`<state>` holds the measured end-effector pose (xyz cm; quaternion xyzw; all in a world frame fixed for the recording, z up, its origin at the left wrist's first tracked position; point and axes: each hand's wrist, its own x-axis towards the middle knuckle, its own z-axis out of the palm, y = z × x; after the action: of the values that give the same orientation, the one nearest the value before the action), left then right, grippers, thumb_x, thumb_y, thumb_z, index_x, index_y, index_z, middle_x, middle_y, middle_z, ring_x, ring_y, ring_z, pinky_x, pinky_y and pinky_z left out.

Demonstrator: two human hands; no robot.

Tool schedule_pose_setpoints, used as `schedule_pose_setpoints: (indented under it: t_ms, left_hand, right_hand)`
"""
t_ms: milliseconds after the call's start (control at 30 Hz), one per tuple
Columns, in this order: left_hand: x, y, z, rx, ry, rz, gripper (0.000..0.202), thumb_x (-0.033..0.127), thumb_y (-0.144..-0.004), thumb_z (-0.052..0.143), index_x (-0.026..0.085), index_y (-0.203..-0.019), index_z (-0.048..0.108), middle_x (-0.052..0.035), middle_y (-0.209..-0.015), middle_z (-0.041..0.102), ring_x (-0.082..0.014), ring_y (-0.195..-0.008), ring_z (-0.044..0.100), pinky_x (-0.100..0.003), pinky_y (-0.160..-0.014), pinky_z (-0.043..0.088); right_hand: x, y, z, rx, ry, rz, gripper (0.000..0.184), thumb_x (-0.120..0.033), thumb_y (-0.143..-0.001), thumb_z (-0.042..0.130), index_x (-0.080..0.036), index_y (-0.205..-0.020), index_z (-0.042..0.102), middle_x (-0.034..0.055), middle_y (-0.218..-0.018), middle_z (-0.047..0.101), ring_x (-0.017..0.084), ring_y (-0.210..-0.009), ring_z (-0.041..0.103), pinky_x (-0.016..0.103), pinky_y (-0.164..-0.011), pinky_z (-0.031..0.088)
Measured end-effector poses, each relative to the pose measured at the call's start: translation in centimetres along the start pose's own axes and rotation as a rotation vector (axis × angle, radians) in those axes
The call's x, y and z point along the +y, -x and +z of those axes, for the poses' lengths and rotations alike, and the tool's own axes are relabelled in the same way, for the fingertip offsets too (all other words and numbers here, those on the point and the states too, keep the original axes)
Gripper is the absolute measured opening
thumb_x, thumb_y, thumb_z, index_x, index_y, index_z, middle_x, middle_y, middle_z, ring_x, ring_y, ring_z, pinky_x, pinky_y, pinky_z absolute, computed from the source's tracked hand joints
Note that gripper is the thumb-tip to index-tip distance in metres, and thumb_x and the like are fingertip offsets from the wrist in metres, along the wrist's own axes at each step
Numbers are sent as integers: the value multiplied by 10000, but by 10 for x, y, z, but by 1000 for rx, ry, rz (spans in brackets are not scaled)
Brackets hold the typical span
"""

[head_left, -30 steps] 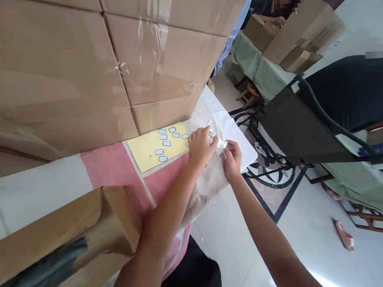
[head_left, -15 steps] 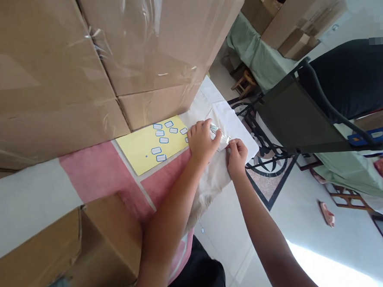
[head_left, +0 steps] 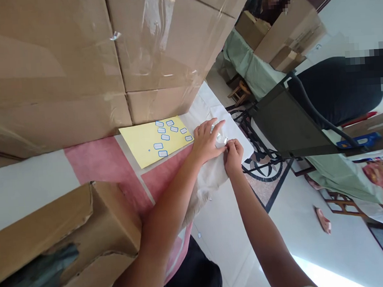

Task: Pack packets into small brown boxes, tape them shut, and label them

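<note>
A small clear plastic packet (head_left: pixel 222 140) with a whitish, shiny look lies on the white cloth near the table's corner. My left hand (head_left: pixel 206 141) rests over its left side, thumb and fingers spread apart, hiding part of it. At its near right edge, my right hand (head_left: pixel 234 156) is closed, thumb and fingertips pinching the packet's edge. Left of my hands lies a yellow sheet (head_left: pixel 136 144) bearing several white stickers with blue borders (head_left: pixel 162 154). What is inside the packet is too small to tell.
Large taped cardboard boxes (head_left: pixel 161 67) stand behind the yellow sheet. An open carton (head_left: pixel 114 213) with dark plastic inside sits at lower left. Beyond the table corner, a person sits in a dark folding chair (head_left: pixel 294 120). Another person is behind boxes at the back.
My left hand's thumb and index finger have spread apart over the packet. My right hand stays pinched at its edge. The view has shifted slightly.
</note>
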<state>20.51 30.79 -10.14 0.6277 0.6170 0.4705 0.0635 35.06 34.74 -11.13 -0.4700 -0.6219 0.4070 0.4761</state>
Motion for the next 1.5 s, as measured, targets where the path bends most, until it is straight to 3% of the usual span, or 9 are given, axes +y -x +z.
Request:
schedule_pose_setpoints:
  t_ms: [100, 767, 933, 1267, 1500]
  left_hand:
    - [-1, 0, 2, 27, -39, 4, 824, 425, -796, 747, 255, -1519, 391, -105, -1570, 423, -319, -1398, 398, -476, -1154, 312]
    - [3, 0, 3, 52, -49, -20, 828, 427, -758, 761, 225, -1483, 415, -131, -1511, 478, -324, -1372, 428, -457, -1123, 351]
    - [3, -1, 2, 32, -39, -30, 853, 381, -718, 781, 239, -1474, 412, -116, -1521, 475, -320, -1378, 423, -456, -1121, 358]
    - [1, 0, 3, 34, -57, -16, 823, 390, -707, 816, 292, -1449, 472, -103, -1527, 451, -317, -1382, 416, -458, -1113, 363]
    - [2, 0, 1, 24, -47, -17, 822, 375, -699, 833, 310, -1444, 493, -109, -1538, 420, -325, -1388, 409, -471, -1123, 362]
  right_hand:
    - [0, 0, 2, 69, -74, -25, 303, -358, -891, 613, -222, -660, 473, -35, -674, 471, 132, -651, 433, 260, -658, 392]
    - [-7, 3, 4, 115, -172, 13, 281, -305, -867, 632, -216, -629, 513, -30, -646, 515, 124, -650, 478, 259, -668, 427]
    - [-5, -3, 2, 193, -340, 27, 293, -292, -827, 651, -218, -609, 470, -42, -630, 460, 114, -626, 486, 255, -660, 455]
    - [-7, -5, 0, 264, -419, 0, 323, -296, -742, 674, -212, -561, 420, -52, -612, 390, 103, -586, 450, 263, -623, 466]
    - [-7, -7, -7, 287, -436, -16, 409, -347, -764, 661, -220, -570, 324, -52, -618, 341, 110, -577, 437, 287, -640, 496]
